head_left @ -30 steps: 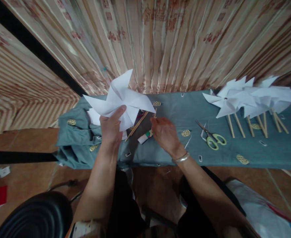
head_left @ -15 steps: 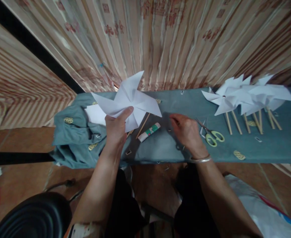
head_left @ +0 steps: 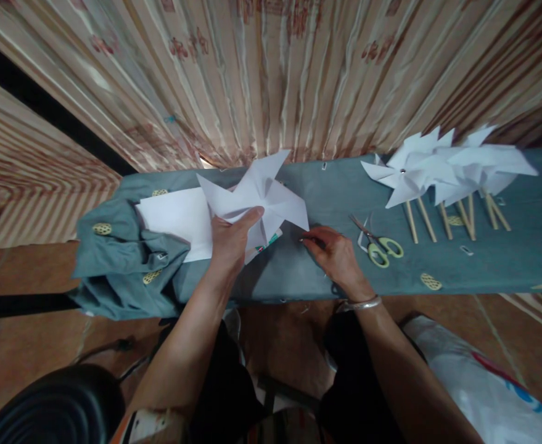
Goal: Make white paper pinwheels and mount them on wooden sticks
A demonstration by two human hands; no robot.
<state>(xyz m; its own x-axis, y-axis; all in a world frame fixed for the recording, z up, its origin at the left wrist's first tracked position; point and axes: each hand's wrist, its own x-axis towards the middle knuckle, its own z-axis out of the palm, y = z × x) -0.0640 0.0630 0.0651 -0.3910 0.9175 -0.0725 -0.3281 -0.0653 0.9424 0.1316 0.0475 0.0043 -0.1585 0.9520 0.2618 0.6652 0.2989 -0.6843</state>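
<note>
My left hand [head_left: 231,243] holds a white folded paper pinwheel [head_left: 256,194] by its centre, just above the blue-grey cloth of the bench [head_left: 307,271]. My right hand [head_left: 333,253] rests on the cloth right of the pinwheel, fingertips pinched together near its lower right blade; whether something small sits between them is too tiny to tell. A glue stick [head_left: 266,243] peeks out under the pinwheel. White paper sheets [head_left: 176,219] lie left of my left hand.
Green-handled scissors [head_left: 377,243] lie right of my right hand. Several finished white pinwheels on wooden sticks [head_left: 446,179] lie at the far right. Striped curtain [head_left: 271,80] hangs behind. A black round stool [head_left: 49,407] is lower left; a white bag [head_left: 478,382] lower right.
My right hand moved from the sticks and glue stick to the right, then back left and pinched at the cloth. The pinwheel shifted right and lower, covering the glue stick.
</note>
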